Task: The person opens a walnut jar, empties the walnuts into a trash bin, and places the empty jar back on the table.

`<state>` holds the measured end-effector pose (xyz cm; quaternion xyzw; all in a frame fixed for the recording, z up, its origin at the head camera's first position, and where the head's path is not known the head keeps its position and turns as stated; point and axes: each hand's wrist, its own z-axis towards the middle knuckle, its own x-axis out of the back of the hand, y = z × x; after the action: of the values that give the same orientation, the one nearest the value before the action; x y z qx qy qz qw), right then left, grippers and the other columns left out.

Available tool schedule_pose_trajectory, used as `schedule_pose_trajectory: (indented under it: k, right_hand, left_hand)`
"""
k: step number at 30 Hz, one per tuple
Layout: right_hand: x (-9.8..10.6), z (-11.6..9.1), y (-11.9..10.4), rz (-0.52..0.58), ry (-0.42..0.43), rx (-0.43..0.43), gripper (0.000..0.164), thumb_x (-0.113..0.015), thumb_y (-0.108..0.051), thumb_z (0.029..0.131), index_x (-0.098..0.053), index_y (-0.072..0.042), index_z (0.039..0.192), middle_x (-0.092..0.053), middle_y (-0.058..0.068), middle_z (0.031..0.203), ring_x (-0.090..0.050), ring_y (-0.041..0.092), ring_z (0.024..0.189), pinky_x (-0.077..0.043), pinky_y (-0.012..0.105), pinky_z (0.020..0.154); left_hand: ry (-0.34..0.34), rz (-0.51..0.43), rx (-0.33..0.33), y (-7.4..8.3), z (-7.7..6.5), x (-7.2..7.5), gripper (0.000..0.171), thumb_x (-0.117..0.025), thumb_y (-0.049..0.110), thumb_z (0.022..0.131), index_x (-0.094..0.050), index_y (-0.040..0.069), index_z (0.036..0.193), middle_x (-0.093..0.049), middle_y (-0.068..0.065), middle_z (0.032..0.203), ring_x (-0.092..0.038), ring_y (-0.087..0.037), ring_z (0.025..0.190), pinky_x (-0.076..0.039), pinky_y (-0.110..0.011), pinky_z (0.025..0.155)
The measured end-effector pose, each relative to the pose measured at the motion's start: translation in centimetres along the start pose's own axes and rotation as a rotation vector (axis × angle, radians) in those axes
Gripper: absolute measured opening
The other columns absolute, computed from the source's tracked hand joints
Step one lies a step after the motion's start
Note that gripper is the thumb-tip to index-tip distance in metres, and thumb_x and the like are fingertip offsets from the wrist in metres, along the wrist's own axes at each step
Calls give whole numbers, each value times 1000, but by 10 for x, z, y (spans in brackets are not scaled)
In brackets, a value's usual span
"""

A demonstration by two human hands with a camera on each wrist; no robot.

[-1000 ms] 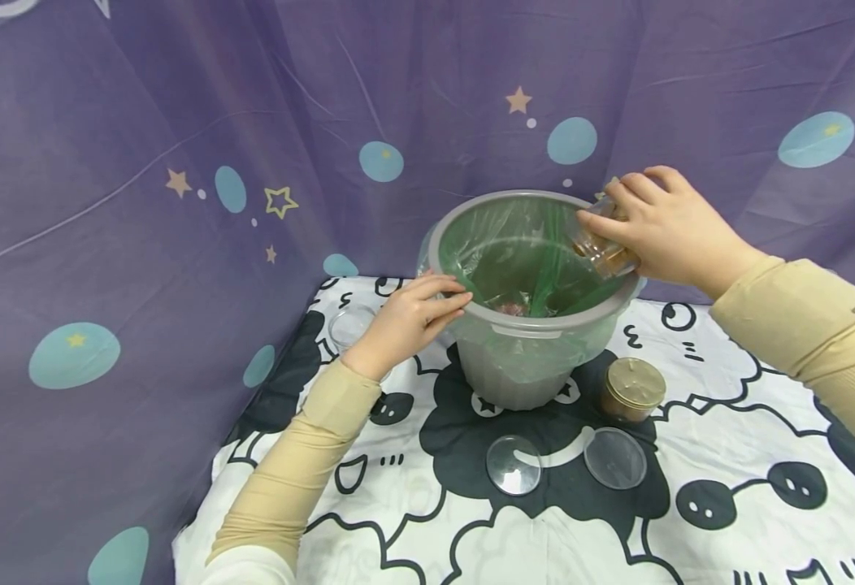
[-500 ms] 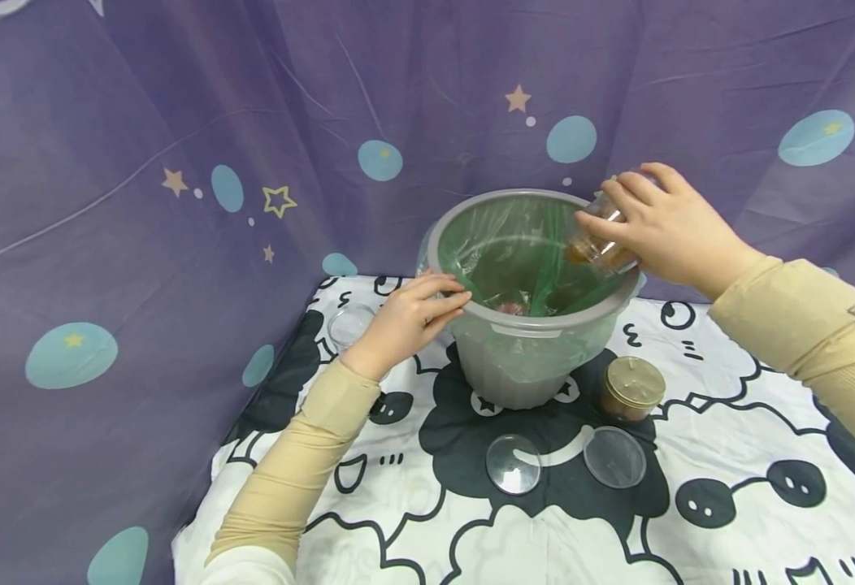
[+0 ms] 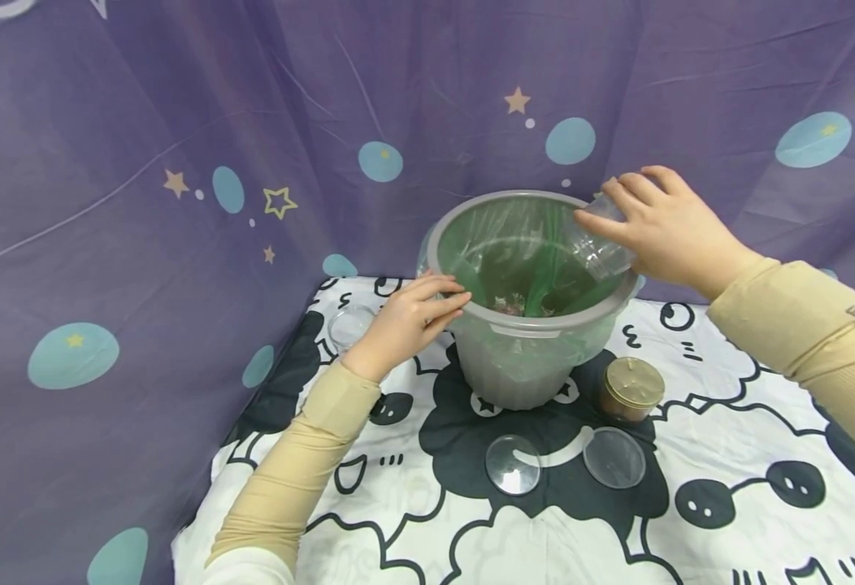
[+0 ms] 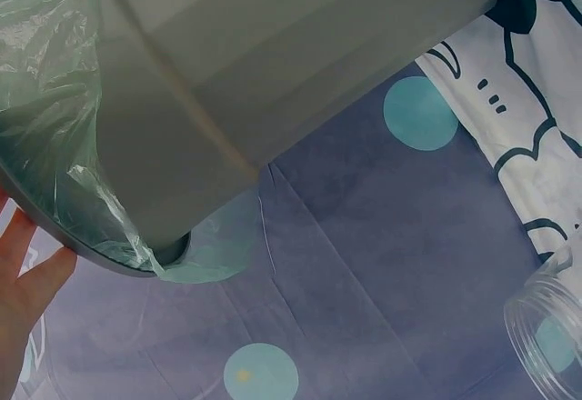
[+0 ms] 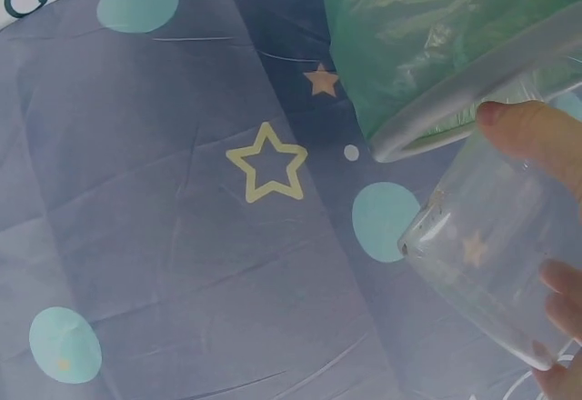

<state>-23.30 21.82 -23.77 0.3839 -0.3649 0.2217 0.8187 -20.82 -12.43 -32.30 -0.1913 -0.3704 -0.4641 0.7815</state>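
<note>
My right hand [image 3: 665,231] grips a clear plastic jar [image 3: 599,248], tilted mouth-down over the right side of a grey trash bin [image 3: 508,370]. The jar's walls look clear, with no brown contents showing in it. In the right wrist view, thumb and fingers lie around the jar [image 5: 500,245], close to the bin's rim [image 5: 482,82]. My left hand [image 3: 416,313] rests its fingers on the left side of the rim, over the green bin liner [image 4: 55,145]. Crumpled, pinkish scraps [image 3: 511,305] show at the bottom of the bin.
A jar with a gold lid [image 3: 634,386] stands right of the bin. Two clear round lids [image 3: 513,465] lie in front of it. Beside the left wrist sits another clear container [image 3: 350,325]. A purple curtain [image 3: 252,97] hangs behind the patterned cloth [image 3: 398,504].
The brown contents have left the jar in my right hand, which now looks clear. The left hand stays on the rim.
</note>
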Motion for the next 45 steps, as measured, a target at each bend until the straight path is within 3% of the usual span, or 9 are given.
schedule_pose_trajectory:
  k: [9,15,23,31,38,45]
  right_hand:
    - [0,-4,0,-1,36,19,88,-83,-1,43,-54,-14,125,-56,28,117,-50,44,104,-38,58,91]
    - [4,-5,1,20,39,-18,85,-80,1,46,-53,-15,125,-56,28,117,-49,44,106,-38,59,91]
    - [12,-11,2,88,13,-144,89,-85,-13,43,-51,-15,126,-52,27,117,-46,46,106,-36,60,90]
    - [10,-19,0,171,74,-258,91,-83,-18,45,-49,-14,130,-53,25,116,-45,47,105,-37,63,81]
    - [10,-18,-1,169,71,-226,88,-82,-19,47,-49,-14,129,-52,25,116,-44,46,105,-37,61,83]
    - [22,8,-2,29,-20,-81,85,-83,-7,50,-51,-14,128,-53,28,116,-46,45,106,-35,60,92]
  left_hand:
    - [4,-1,4,1,-1,0,25,-69,8,86,-71,4,110,-66,-13,110,-59,-29,113,-37,-40,110]
    - [2,-5,12,1,-2,0,26,-68,7,86,-71,4,111,-66,-13,111,-58,-29,114,-36,-39,111]
    - [19,-13,19,1,-3,-1,26,-68,6,86,-70,4,111,-66,-13,111,-58,-29,114,-36,-40,110]
    - [27,-20,17,0,-4,-2,26,-68,6,86,-70,4,111,-66,-14,111,-58,-30,114,-37,-40,110]
    - [31,-24,15,0,-3,-4,26,-68,7,86,-70,4,112,-66,-13,111,-58,-30,114,-36,-40,111]
    - [35,-31,23,-1,-4,-5,26,-68,7,86,-70,4,112,-66,-14,111,-58,-30,114,-36,-40,111]
